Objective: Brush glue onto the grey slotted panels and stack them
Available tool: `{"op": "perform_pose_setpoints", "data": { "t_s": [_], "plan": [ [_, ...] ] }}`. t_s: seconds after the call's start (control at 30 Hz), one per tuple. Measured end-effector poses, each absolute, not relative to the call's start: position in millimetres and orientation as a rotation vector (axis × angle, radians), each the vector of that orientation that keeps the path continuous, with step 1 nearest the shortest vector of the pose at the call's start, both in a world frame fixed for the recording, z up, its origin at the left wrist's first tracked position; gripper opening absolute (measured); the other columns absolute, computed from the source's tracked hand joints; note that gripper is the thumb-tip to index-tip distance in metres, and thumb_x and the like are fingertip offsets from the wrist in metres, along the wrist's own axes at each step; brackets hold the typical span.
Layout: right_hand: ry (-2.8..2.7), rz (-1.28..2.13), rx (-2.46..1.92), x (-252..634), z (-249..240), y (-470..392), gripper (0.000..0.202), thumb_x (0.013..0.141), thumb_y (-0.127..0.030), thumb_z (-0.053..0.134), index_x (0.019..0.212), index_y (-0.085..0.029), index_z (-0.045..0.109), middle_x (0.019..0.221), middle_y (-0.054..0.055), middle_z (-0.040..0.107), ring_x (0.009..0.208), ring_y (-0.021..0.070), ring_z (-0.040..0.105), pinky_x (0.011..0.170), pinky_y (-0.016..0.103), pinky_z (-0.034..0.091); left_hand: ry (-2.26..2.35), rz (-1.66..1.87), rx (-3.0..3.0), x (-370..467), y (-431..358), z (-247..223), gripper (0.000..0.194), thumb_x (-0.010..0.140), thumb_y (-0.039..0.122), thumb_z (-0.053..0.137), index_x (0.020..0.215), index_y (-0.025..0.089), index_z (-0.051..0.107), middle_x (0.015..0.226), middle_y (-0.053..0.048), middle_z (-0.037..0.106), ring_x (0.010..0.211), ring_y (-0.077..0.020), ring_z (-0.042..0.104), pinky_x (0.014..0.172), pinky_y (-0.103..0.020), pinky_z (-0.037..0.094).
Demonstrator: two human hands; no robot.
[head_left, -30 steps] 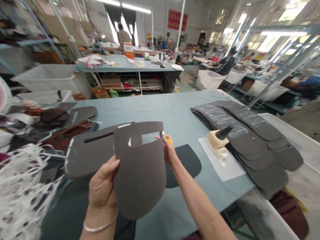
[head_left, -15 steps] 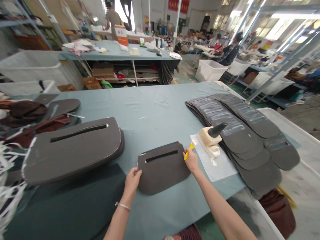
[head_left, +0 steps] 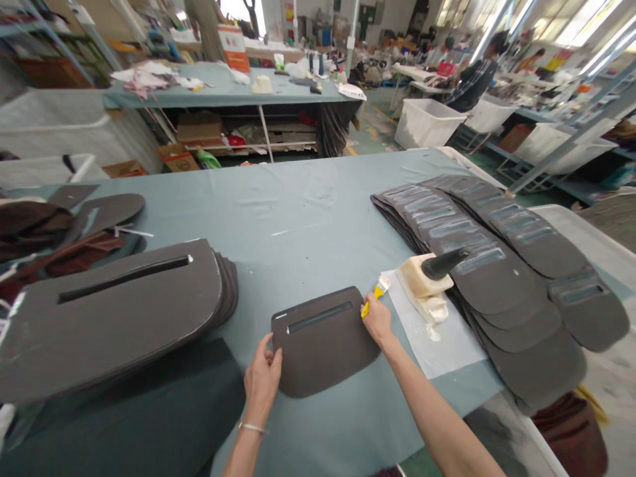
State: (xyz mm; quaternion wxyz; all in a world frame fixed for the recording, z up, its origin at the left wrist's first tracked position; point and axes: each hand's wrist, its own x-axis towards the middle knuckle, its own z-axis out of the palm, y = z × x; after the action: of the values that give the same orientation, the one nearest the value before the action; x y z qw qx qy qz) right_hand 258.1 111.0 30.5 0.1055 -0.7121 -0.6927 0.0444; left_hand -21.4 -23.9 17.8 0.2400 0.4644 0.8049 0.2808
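Glue pot [head_left: 422, 281] holding brush [head_left: 444, 263], hands on panel [head_left: 325, 341]

Both forearms are bare from the lower edge of the head view up to the wrists, with no sleeves, gloves or watch in sight. The left hand [head_left: 262, 379] wears one thin, pale, silvery bangle, sitting loosely round the wrist just behind the fingers [head_left: 276, 361]. The right hand [head_left: 377, 319] carries no ring or band that can be made out. The nails look short and unpainted, though they are too small to judge surely.
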Motion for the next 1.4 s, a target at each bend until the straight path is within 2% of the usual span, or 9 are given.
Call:
{"op": "perform_pose_setpoints", "data": {
  "t_s": [0.5,1.0,1.4],
  "plan": [
    [-2.118,0.007,-2.200,253,23,115,0.016,0.088,-0.033,0.053,0.096,-0.018,0.053,0.079,0.003,0.060,0.065,0.0128,0.054,0.054,0.025,0.019,2.295,0.776,1.220,-22,-22,13,0.041,0.083,0.028,0.052,0.123,0.027,0.056,0.078,0.000,0.064,0.072,-0.0127,0.057,0.065,-0.023,0.038],
    [-2.135,0.036,-2.207,252,32,111,0.016,0.090,-0.030,0.049,0.101,-0.019,0.051,0.086,0.005,0.060,0.072,0.0144,0.056,0.058,0.024,0.027,2.360,0.634,1.256,-15,-19,21,0.041,0.084,0.030,0.050,0.125,0.027,0.054,0.084,-0.003,0.066,0.074,-0.0167,0.060,0.064,-0.027,0.039],
    [-2.129,0.068,-2.204,254,32,107,0.014,0.091,-0.023,0.046,0.103,-0.019,0.051,0.087,0.004,0.059,0.072,0.0139,0.056,0.056,0.024,0.025,2.356,0.567,1.297,-11,-20,20,0.042,0.087,0.030,0.045,0.129,0.026,0.049,0.094,-0.006,0.066,0.084,-0.0213,0.061,0.069,-0.031,0.043]
  ]
}}
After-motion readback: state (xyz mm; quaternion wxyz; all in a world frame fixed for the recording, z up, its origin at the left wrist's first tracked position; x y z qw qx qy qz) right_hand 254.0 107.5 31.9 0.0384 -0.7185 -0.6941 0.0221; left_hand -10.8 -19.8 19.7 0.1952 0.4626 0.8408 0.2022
